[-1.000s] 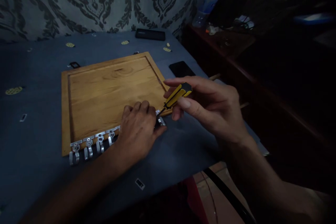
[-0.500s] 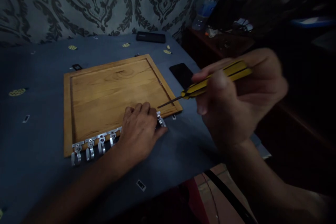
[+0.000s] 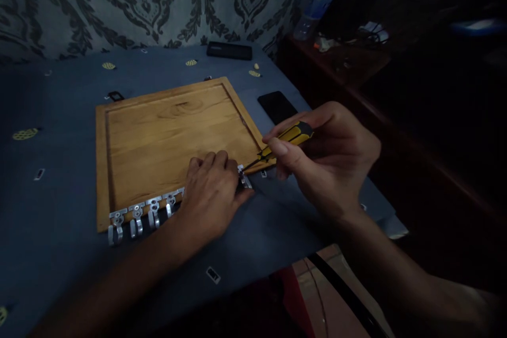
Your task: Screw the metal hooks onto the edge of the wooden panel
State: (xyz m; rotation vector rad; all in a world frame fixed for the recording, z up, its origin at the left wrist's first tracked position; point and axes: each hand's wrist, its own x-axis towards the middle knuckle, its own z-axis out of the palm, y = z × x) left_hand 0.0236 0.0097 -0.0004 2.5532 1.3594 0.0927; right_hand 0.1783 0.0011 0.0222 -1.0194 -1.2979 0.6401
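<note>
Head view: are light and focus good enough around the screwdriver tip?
Head view: dim, the picture's right side almost black; the board is brightest; the screwdriver, left hand and right hand look sharp, no motion blur; the hooks glint faintly; the tip is dark and hard to make out.

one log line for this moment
left hand: resting on hook rail along wooden board | right hand: gripping yellow screwdriver, tip at rail end | surface: blue cloth

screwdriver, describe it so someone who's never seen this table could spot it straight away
Find the big wooden board on the blue cloth. At its near right corner, the right hand pinches the screwdriver, tip down by the metal hooks. Its yellow-and-black striped handle is the only bright tool there.
</note>
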